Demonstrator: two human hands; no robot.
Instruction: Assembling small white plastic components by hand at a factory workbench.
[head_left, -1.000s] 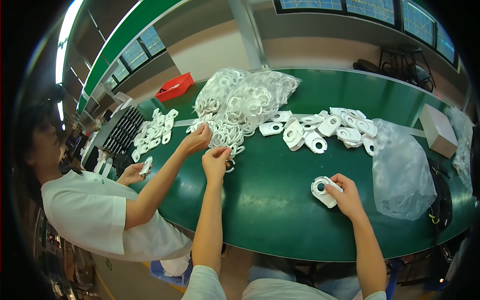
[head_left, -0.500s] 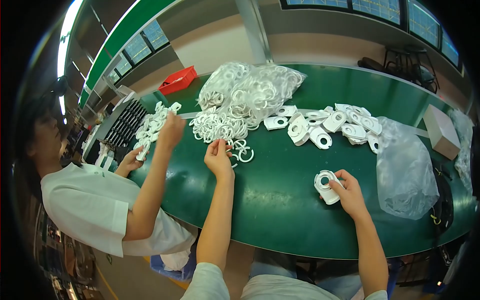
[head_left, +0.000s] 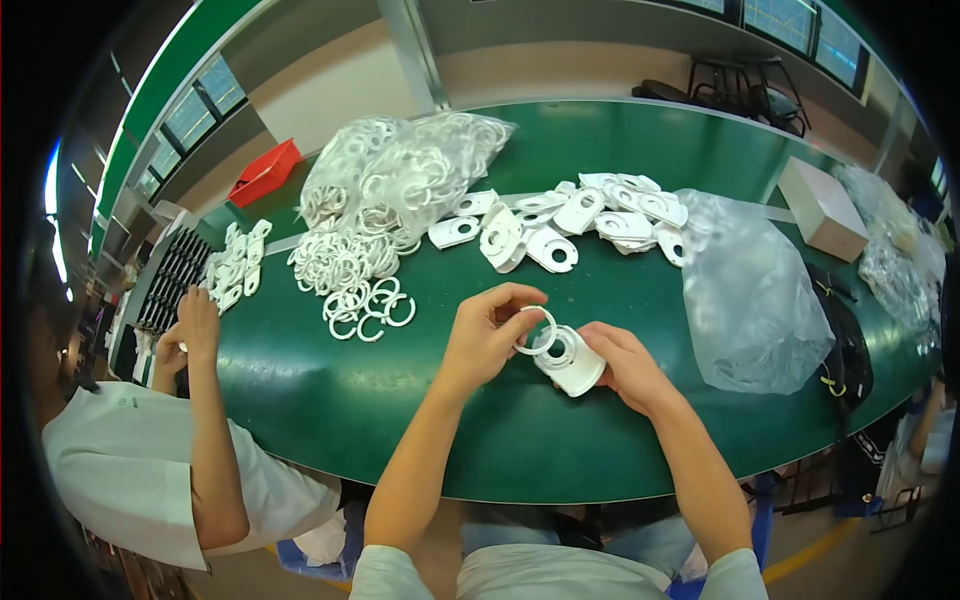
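Observation:
My left hand point(head_left: 490, 335) is closed on a white plastic ring point(head_left: 549, 335) that has a gap in it. My right hand point(head_left: 625, 365) grips a white plastic housing point(head_left: 577, 375) with a round hole at its upper end. The ring is held right at the hole, tilted; whether the two touch I cannot tell. Left of my hands lies a heap of white rings point(head_left: 345, 262), with several loose ones at its near edge. Beyond my hands, more white housings point(head_left: 550, 243) are piled on the green table point(head_left: 450, 440).
Clear plastic bags full of rings point(head_left: 430, 160) stand behind the heap. An empty-looking plastic bag point(head_left: 750, 310) and a white box point(head_left: 822, 210) lie to the right. At left, a co-worker point(head_left: 130, 450) works beside white parts point(head_left: 240, 258), black racks point(head_left: 172, 280) and a red bin point(head_left: 265, 172).
My left hand has come from the ring heap to the housing, bringing one ring. My right hand has moved the housing left and turned it. The view has shifted right.

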